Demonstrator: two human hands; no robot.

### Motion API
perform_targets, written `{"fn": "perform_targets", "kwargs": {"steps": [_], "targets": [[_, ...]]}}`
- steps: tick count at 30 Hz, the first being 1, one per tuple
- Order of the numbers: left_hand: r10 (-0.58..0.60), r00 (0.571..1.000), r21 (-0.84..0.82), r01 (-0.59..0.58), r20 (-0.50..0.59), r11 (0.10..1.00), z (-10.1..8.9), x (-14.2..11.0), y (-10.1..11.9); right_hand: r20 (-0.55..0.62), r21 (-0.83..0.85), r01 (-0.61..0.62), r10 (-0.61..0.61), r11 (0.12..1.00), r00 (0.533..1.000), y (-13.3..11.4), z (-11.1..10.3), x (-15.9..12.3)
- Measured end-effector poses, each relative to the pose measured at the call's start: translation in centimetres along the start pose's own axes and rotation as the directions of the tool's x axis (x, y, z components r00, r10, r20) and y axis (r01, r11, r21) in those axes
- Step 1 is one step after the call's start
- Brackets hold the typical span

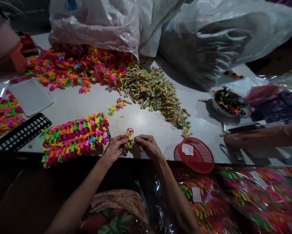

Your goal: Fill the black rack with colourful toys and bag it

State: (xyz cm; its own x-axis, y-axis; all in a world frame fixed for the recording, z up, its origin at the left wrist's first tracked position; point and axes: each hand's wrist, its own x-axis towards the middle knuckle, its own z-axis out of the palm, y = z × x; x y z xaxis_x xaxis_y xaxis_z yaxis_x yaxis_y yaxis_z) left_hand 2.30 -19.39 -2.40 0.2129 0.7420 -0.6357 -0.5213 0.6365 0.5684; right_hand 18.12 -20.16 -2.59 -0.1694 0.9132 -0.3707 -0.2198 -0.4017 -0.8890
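Both hands meet at the near edge of the worktop (146,120). The left hand (114,148) and right hand (148,146) have their fingers pinched on a small toy (129,138), yellow-green with a red ring on top, held just above the surface. It's tiny and dim, so I think it's a little spinner. Just left of the hands sits a black rack (74,138) packed with finished ones. A red basket (196,154) lies right of them at the edge. A heap of capsules (155,92) spreads mid-worktop, with loose toys (82,66) toward the far left corner.
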Motion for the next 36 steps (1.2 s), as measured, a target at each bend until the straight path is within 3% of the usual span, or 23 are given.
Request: {"fn": "perform_targets", "kwargs": {"steps": [8, 11, 14, 16, 19, 22, 23, 27, 29, 31, 32, 36], "targets": [[0.158, 0.984, 0.064, -0.153, -0.083, 0.986, 0.0, -0.2, -0.8, -0.168, -0.244, 0.166, -0.211, 0.955, 0.963, 0.1, 1.8, -1.5], [0.209, 0.973, 0.084, -0.201, -0.098, 0.976, 0.0, -0.2, -0.8, -0.179, -0.278, 0.159, -0.214, 0.947, 0.960, 0.1, 2.0, -1.5], [0.239, 0.967, 0.110, -0.229, -0.089, 0.967, 0.1, -0.7, -0.7, -0.039, -0.327, 0.164, -0.186, 0.931, 0.982, -0.3, 1.4, -1.2], [0.314, 0.945, 0.172, -0.296, -0.089, 0.940, 0.4, -1.4, -0.9, 0.095, -0.432, 0.240, -0.220, 0.870, 0.971, -0.9, 0.7, -1.1], [0.483, 0.876, 0.318, -0.456, -0.005, 0.831, 1.2, -2.6, -1.0, 0.243, -0.531, 0.332, -0.236, 0.780, 0.941, -1.7, -0.3, -0.9], [0.601, 0.792, 0.464, -0.574, 0.107, 0.674, 1.1, -3.2, -0.3, 0.330, -0.522, 0.324, -0.163, 0.789, 0.930, -2.4, -0.6, -0.9], [0.597, 0.791, 0.502, -0.574, 0.135, 0.647, 0.8, -3.3, 0.2, 0.357, -0.504, 0.308, -0.130, 0.807, 0.925, -2.6, -0.4, -0.9], [0.472, 0.863, 0.590, -0.478, 0.179, 0.651, -0.7, -3.4, 2.4, 0.422, -0.331, 0.217, -0.062, 0.918, 0.904, -2.4, 1.1, -0.9], [0.494, 0.849, 0.620, -0.491, 0.186, 0.612, -1.1, -3.8, 3.1, 0.399, -0.256, 0.173, -0.059, 0.951, 0.915, -2.0, 2.0, -0.9], [0.572, 0.785, 0.650, -0.567, 0.239, 0.507, -1.2, -4.6, 3.8, 0.347, -0.227, 0.126, -0.041, 0.966, 0.937, -1.5, 2.9, -0.7], [0.626, 0.731, 0.667, -0.611, 0.270, 0.426, -1.2, -5.1, 4.2, 0.315, -0.215, 0.111, -0.038, 0.970, 0.948, -1.3, 3.2, -0.6], [0.821, 0.449, 0.754, -0.656, 0.352, 0.035, -2.1, -6.5, 6.8, 0.184, -0.194, 0.159, -0.123, 0.968, 0.975, -0.6, 4.1, 0.7]]}}
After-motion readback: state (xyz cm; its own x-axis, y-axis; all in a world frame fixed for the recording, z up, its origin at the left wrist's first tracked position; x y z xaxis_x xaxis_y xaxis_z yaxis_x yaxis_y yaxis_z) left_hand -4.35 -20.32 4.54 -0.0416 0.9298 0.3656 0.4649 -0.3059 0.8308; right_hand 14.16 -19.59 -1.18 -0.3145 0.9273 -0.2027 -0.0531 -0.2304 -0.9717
